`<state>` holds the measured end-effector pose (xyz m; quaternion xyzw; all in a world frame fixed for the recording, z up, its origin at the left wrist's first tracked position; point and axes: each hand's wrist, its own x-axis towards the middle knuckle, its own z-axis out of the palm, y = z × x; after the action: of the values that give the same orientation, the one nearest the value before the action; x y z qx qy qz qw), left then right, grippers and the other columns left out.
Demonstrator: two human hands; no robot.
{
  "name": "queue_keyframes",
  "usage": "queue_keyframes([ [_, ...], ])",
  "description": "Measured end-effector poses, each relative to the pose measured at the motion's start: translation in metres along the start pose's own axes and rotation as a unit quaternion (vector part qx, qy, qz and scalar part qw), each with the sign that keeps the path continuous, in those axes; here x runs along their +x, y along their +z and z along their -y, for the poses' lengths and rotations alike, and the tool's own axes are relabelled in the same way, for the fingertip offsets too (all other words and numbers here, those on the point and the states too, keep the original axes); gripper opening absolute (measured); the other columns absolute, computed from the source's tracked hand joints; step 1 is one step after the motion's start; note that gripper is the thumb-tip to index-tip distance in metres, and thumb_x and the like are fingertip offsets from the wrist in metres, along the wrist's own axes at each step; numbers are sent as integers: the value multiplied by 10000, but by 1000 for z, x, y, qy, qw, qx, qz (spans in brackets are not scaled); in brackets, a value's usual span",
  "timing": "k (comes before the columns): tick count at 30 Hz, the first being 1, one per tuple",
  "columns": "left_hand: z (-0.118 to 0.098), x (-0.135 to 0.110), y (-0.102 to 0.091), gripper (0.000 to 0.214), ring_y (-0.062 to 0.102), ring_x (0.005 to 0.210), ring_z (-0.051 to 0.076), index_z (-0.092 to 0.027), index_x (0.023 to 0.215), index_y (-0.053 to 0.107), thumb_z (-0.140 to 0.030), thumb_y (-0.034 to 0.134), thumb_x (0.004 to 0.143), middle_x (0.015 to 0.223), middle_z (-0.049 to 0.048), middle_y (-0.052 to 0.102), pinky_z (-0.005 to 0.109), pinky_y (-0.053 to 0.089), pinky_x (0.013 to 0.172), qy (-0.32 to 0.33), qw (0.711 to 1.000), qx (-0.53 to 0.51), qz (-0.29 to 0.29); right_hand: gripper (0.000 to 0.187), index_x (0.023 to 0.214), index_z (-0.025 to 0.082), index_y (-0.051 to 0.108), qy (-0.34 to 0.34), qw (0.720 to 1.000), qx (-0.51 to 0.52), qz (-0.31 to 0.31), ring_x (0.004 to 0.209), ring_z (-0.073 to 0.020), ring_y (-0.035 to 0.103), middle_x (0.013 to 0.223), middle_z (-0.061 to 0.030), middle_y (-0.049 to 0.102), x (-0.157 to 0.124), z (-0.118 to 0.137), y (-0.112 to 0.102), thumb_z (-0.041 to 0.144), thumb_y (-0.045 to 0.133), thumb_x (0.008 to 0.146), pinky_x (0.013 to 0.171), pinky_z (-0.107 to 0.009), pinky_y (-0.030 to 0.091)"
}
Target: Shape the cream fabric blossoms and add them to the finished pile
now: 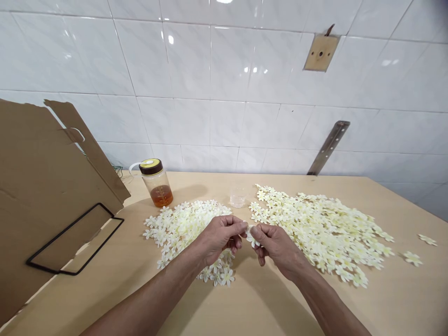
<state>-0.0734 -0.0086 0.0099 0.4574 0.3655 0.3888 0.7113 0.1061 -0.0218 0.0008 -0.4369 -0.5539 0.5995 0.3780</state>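
Observation:
A small white artificial flower (252, 238) is held up between my hands over the table. My right hand (276, 245) pinches it between thumb and fingers. From the other side, the thumb and index finger of my left hand (226, 235) are pressed together at the flower's edge. Under and behind my left hand lies a pile of white flowers (182, 224), partly hidden by that hand and forearm. To the right of my right hand spreads a larger heap of pale yellow-white flowers (325, 233). A small clear cup (237, 198) stands just beyond my hands.
A bottle with amber liquid (161, 191) stands at the back left. Cardboard (45, 186) leans along the left side, with a black wire frame (75, 238) against it. Two loose flowers (413, 258) lie far right. A metal bracket (329, 147) rests against the tiled wall (196, 121).

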Motion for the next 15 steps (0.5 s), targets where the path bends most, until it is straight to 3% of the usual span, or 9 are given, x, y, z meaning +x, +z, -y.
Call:
queue_keyframes([
  [5, -1, 2, -5, 325, 527, 502, 71, -142, 739, 589, -449, 694, 734, 756, 31, 619, 201, 377, 441, 13, 999, 15, -36, 450, 607, 172, 581, 8, 1000, 12, -1, 412, -95, 457, 482, 33, 503, 0, 3, -4, 587, 624, 776, 439, -231, 416],
  [10, -5, 3, -11, 280, 509, 465, 100, -157, 722, 587, -428, 648, 757, 565, -3, 556, 212, 378, 434, 8, 989, 136, -57, 434, 640, 156, 601, 15, 999, 44, -22, 465, -103, 507, 559, 10, 547, 1, 6, -10, 570, 662, 758, 505, -246, 443],
  [12, -5, 2, -13, 214, 503, 455, 105, -164, 722, 596, -371, 646, 744, 553, -8, 553, 212, 368, 428, 4, 973, 217, -80, 413, 650, 153, 601, 11, 998, 51, -20, 482, -108, 526, 568, 9, 551, 1, 8, -11, 544, 670, 767, 533, -254, 454],
  [15, -7, -1, -12, 133, 523, 509, 104, -170, 740, 627, -302, 639, 721, 676, 14, 621, 206, 373, 468, 63, 934, 320, -146, 408, 659, 154, 604, 13, 999, 48, -14, 500, -119, 551, 587, 0, 573, 0, 8, -12, 541, 670, 769, 553, -269, 464],
])
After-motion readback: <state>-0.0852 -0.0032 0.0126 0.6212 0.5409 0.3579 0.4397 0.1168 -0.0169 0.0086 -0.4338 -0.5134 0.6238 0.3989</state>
